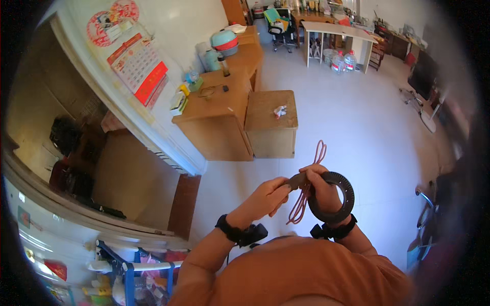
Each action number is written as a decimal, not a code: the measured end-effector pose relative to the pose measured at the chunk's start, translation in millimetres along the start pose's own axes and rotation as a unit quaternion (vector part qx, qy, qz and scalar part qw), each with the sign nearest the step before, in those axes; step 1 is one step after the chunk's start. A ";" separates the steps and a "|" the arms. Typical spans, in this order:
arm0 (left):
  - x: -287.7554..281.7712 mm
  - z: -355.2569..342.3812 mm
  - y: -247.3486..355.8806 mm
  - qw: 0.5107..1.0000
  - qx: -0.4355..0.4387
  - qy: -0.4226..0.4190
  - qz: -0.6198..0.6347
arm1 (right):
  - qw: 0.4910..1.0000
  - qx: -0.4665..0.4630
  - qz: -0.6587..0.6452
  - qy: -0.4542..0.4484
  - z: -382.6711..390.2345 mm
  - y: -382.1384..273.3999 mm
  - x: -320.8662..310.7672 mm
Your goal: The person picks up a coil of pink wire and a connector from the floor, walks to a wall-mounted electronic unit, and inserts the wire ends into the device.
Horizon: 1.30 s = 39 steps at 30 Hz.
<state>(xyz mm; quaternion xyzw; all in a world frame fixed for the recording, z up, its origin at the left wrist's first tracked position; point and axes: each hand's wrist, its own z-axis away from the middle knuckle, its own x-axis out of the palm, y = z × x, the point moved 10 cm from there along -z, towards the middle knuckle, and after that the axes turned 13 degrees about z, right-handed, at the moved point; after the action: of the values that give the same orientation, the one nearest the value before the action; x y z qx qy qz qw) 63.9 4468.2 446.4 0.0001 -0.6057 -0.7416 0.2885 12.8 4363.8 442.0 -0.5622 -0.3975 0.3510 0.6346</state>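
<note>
My left hand (268,201) is closed round the end of a short dark brown piece (296,181) that joins a dark ring (345,196) with small slots along its rim. My right hand (324,191) is closed at the ring's left side, holding a looped bundle of reddish-brown cord (300,209) against that piece; one loop sticks up above the fingers and longer loops hang below. The ring surrounds much of my right hand. Both hands are in front of my orange shirt, with black straps on the wrists.
A wooden cabinet (204,137) and lower box (270,143) stand ahead. A doorway (127,178) is at left, a blue-framed rack (128,285) at lower left. Farther back are a white desk (337,29), water bottles (338,64) and an office chair (279,31); a dark chair (423,76) stands at right.
</note>
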 end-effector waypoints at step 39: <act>222.7 -539.9 174.9 0.906 0.249 -0.311 -0.147 | 0.884 -0.081 -0.451 0.093 -285.9 -25.0 -410.3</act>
<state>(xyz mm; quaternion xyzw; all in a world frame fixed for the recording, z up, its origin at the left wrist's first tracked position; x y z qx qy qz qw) 141.9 3870.4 537.5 -0.0692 -0.8225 -0.5634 -0.0359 90.4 3870.4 406.8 -0.4016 -0.5744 -0.0600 0.7108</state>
